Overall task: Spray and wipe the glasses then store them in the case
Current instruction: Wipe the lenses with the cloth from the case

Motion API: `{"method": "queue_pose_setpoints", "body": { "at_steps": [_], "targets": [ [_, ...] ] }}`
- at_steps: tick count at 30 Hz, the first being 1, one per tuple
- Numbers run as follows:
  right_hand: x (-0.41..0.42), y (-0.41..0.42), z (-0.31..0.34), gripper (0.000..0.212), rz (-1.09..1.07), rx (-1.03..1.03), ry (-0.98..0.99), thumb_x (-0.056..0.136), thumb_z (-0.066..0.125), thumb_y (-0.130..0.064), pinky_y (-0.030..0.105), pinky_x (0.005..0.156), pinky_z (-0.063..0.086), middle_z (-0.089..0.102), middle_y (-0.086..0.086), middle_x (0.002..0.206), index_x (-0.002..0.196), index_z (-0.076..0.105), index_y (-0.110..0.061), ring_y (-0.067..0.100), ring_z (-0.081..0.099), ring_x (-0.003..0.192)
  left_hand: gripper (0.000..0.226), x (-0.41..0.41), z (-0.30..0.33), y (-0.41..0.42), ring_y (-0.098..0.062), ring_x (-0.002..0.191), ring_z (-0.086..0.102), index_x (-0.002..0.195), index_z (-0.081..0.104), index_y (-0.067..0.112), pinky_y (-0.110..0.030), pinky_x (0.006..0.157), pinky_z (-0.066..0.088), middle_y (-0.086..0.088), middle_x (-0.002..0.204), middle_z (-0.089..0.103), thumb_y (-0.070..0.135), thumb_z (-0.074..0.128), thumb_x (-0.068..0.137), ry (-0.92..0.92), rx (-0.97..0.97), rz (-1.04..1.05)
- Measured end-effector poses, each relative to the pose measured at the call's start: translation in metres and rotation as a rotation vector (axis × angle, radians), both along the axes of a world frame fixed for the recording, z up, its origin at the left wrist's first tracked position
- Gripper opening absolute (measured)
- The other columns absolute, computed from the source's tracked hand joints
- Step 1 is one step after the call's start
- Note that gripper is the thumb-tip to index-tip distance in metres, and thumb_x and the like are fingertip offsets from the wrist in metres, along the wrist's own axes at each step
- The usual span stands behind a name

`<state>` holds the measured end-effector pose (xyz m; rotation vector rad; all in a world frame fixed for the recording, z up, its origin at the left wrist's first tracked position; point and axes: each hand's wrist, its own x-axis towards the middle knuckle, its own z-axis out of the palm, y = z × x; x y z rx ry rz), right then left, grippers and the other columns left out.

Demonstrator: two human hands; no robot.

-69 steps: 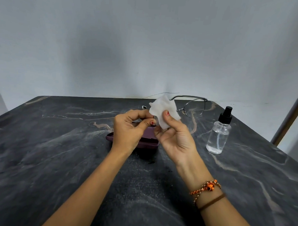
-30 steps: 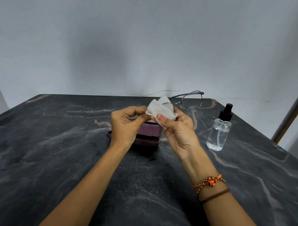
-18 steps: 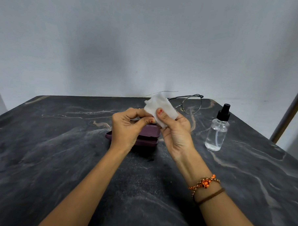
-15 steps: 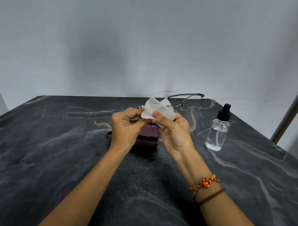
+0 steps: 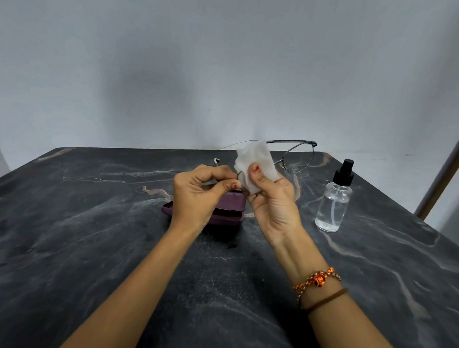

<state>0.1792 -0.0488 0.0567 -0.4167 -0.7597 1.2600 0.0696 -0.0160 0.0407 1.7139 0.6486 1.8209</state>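
**Lens pinched in tissue above the case**

Left of centre, the left hand (image 5: 196, 196) has thumb and forefinger closed narrowly on the glasses (image 5: 297, 157) frame, the other fingers curled; a temple tip shows just above its knuckles. Below and behind both hands, the closed maroon glasses case (image 5: 232, 205) lies on the dark marble table (image 5: 88, 246). At centre, the right hand (image 5: 271, 204) pinches a white tissue (image 5: 255, 161) over one lens, thumb pressed on the front, fingers hidden behind. The other lens sticks out uncovered to the right, held in the air. Further right, apart from the hands, a clear spray bottle (image 5: 333, 202) with a black nozzle stands upright.
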Motion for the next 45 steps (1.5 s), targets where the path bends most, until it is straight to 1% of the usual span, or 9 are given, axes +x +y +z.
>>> {"method": "queue_pose_setpoints", "body": {
  "at_steps": [3,8,12,17,20,25,31,36,45],
  "targets": [
    [-0.002,0.002,-0.002,0.022,0.013,-0.024,-0.026,0.075,0.056,0.002,0.021,0.068,0.058,0.068,0.012,0.090,0.097,0.060,0.002,0.015,0.068,0.076,0.031,-0.001,0.000,0.000,0.003,0.070,0.064,0.089,0.065,0.003,-0.011,0.069,0.050,0.004,0.076,0.065,-0.006,0.072,0.061,-0.008,-0.005,0.016],
    [0.000,0.002,-0.005,0.008,-0.039,-0.084,-0.154,0.077,0.061,-0.007,0.016,0.055,0.053,0.072,-0.001,0.068,0.083,0.065,-0.006,0.007,0.067,0.063,0.030,-0.005,0.002,0.002,0.001,0.068,0.065,0.088,0.065,0.004,-0.012,0.067,0.051,0.003,0.074,0.065,-0.009,0.070,0.062,-0.041,-0.014,0.012],
    [0.001,0.002,-0.005,0.018,-0.103,-0.136,-0.228,0.057,0.070,-0.021,0.025,0.069,0.057,0.073,0.001,0.067,0.070,0.071,-0.008,0.012,0.069,0.065,0.025,-0.007,0.002,0.005,-0.003,0.069,0.067,0.085,0.067,0.006,-0.018,0.069,0.055,0.016,0.063,0.068,-0.003,0.072,0.062,-0.027,-0.037,0.012],
    [-0.003,0.003,-0.005,0.010,-0.092,-0.190,-0.068,0.066,0.067,-0.001,0.019,0.055,0.056,0.072,0.002,0.061,0.076,0.065,-0.001,0.011,0.069,0.057,0.024,-0.006,-0.001,0.006,-0.001,0.066,0.066,0.081,0.068,0.008,-0.013,0.066,0.052,0.019,0.058,0.067,-0.004,0.074,0.061,0.004,-0.056,0.018],
    [-0.005,0.004,-0.002,0.016,-0.005,-0.159,0.057,0.078,0.053,0.012,0.020,0.059,0.057,0.070,0.011,0.080,0.086,0.062,0.002,0.014,0.069,0.064,0.027,-0.004,0.000,0.003,0.001,0.065,0.065,0.084,0.067,0.007,-0.011,0.064,0.050,0.009,0.069,0.067,-0.004,0.073,0.061,0.015,-0.042,0.028],
    [-0.006,0.004,-0.003,0.023,0.066,-0.089,0.064,0.083,0.046,0.012,0.019,0.067,0.056,0.059,0.016,0.104,0.099,0.057,-0.001,0.020,0.061,0.090,0.029,-0.004,-0.001,0.004,-0.001,0.069,0.064,0.086,0.066,0.007,-0.015,0.069,0.052,0.002,0.076,0.066,-0.006,0.072,0.062,-0.001,-0.057,0.044],
    [0.000,0.004,-0.006,0.007,-0.045,-0.133,-0.197,0.081,0.058,-0.003,0.017,0.058,0.055,0.072,-0.002,0.065,0.085,0.064,-0.004,0.007,0.068,0.062,0.028,-0.005,0.001,0.003,0.002,0.064,0.064,0.083,0.067,0.010,-0.011,0.065,0.051,0.004,0.070,0.064,-0.006,0.073,0.061,0.005,-0.027,0.067],
    [0.003,0.004,-0.005,0.008,-0.088,-0.145,-0.260,0.067,0.068,-0.011,0.017,0.061,0.056,0.073,-0.002,0.063,0.075,0.069,-0.008,0.007,0.068,0.061,0.027,-0.006,0.002,0.002,0.005,0.064,0.063,0.081,0.067,0.014,-0.008,0.064,0.048,0.007,0.070,0.064,-0.004,0.074,0.061,0.048,-0.013,0.091],
    [0.007,0.009,-0.006,0.024,0.064,-0.133,-0.101,0.066,0.060,0.011,0.021,0.062,0.057,0.074,0.005,0.072,0.089,0.063,0.004,0.014,0.070,0.068,0.024,-0.009,0.006,0.004,0.003,0.067,0.065,0.074,0.067,0.022,-0.010,0.064,0.051,0.018,0.068,0.067,-0.002,0.070,0.068,0.050,-0.075,0.046]
  ]
}}
